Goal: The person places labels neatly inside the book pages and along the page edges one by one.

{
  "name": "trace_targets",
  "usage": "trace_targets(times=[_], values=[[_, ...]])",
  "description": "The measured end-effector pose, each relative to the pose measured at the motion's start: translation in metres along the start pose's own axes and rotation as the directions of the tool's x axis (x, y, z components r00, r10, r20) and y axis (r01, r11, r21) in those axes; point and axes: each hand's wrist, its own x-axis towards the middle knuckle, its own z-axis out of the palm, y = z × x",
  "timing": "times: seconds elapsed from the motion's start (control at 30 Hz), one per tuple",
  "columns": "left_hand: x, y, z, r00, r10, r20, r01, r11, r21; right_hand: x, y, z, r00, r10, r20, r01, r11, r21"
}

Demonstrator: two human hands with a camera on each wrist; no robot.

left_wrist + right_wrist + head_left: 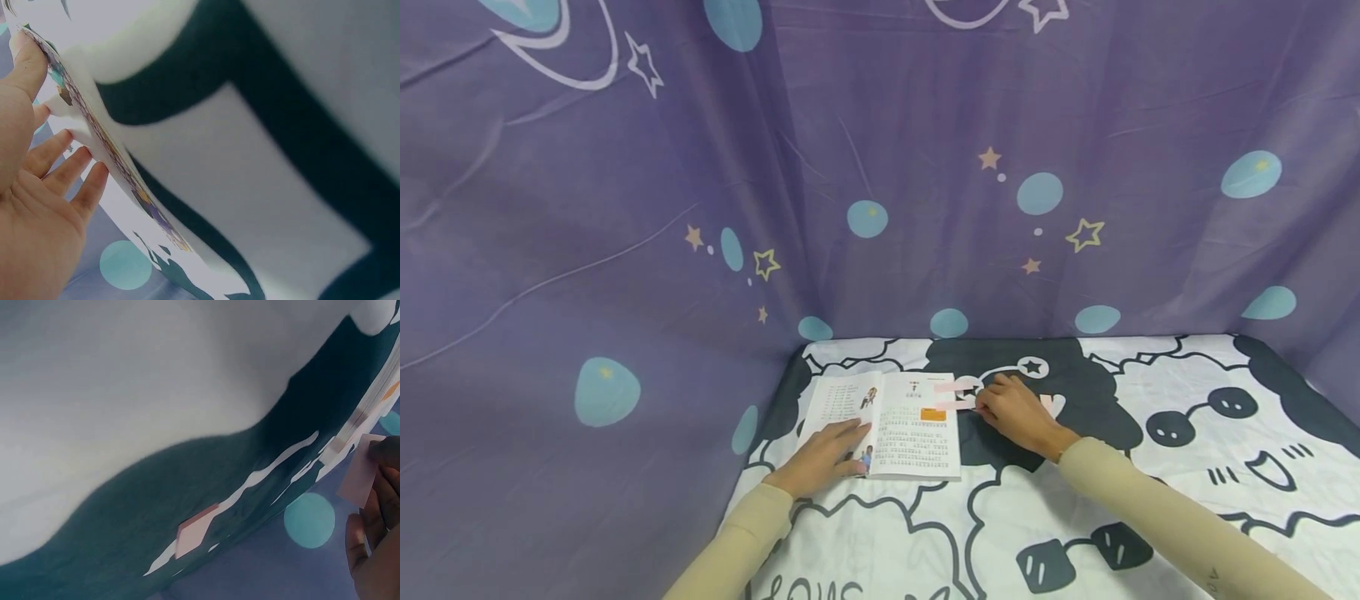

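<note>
An open book (917, 442) lies on the bedspread, printed text and small color pictures on its pages. My left hand (823, 458) rests on the left page near its lower edge, fingers extended; the left wrist view has the same hand (47, 175) beside the book's edge. Just past the right page, my right hand (1017, 412) pinches a pink sticky note (362, 472) between thumb and fingers. Pink strips (953, 386) stick out over the right page's upper edge. Beyond the right hand, a small pink sticky note pad (199, 531) lies on the dark part of the bedspread.
The black-and-white cartoon bedspread (925, 542) spreads under the book and both forearms. A purple curtain (910, 275) with stars and blue spots hangs behind and along the left side.
</note>
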Motion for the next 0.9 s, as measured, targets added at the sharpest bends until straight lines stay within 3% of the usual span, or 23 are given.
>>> trace_targets(times=[0.2, 0.53, 0.9], values=[[0.001, -0.001, 0.001, 1.0, 0.013, -0.011, -0.013, 1.0, 0.003, 0.005, -0.008, 0.006, 0.999, -0.041, 0.014, 0.041, 0.999, 0.0], [-0.001, -0.002, 0.005, 0.999, 0.021, -0.037, -0.021, 1.0, 0.004, 0.015, -0.022, 0.015, 0.98, -0.189, -0.066, 0.191, 0.981, 0.019], [0.0, -0.003, 0.004, 1.0, 0.016, -0.022, -0.016, 1.0, 0.01, 0.022, -0.034, 0.022, 0.976, -0.219, -0.009, 0.219, 0.976, -0.022]])
